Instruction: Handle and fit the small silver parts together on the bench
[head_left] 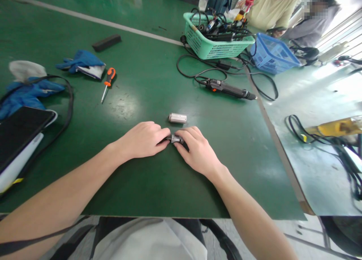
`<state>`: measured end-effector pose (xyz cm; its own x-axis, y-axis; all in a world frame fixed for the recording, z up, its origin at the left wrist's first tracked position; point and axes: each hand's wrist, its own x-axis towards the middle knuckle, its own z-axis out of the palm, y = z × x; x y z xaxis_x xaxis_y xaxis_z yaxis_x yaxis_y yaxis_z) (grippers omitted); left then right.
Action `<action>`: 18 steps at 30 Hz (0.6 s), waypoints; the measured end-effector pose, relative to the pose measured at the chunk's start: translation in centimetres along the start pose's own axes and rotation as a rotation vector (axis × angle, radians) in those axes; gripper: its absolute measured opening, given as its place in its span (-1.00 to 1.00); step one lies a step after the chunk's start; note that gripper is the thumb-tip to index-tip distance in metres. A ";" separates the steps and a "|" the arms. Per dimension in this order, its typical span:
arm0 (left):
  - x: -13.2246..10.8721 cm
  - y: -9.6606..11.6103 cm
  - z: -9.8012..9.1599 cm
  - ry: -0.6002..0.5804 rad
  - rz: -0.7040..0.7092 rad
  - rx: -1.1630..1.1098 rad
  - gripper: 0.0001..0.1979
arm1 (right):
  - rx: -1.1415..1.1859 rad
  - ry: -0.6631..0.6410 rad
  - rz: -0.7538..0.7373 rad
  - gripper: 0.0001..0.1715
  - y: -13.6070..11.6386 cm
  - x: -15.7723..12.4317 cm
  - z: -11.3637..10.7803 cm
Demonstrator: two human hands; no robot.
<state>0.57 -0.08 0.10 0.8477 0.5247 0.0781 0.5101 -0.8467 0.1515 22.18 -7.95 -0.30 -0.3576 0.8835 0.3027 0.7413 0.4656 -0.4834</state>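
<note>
Between the fingertips of both hands is a small metal cylindrical part [176,139], grey with darker ends; its exact kind cannot be made out. My left hand [148,140] pinches its left end, and the thumb and index finger hide that end. Thumb and fingers of my right hand [196,149] are closed on the right end. Just beyond the fingers a silvery metal cylinder [177,118] lies on its side on the green table [158,192], touched by neither hand.
An orange-handled screwdriver [108,83], blue gloves [82,63] and a dark block [106,43] lie left. A phone [24,133] is nearer. A corded electric screwdriver [229,89] lies right, before a green basket [217,45] of tools and a blue basket [274,54]. Other people stand behind.
</note>
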 end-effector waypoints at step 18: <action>-0.2 0.0 0.1 0.058 0.073 0.025 -0.76 | 0.001 -0.005 -0.011 -0.76 -0.2 0.0 0.3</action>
<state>0.45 -0.21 -0.03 0.8733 0.4652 0.1447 0.4515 -0.8844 0.1184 21.82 -8.00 -0.45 -0.3681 0.8788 0.3038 0.7367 0.4750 -0.4813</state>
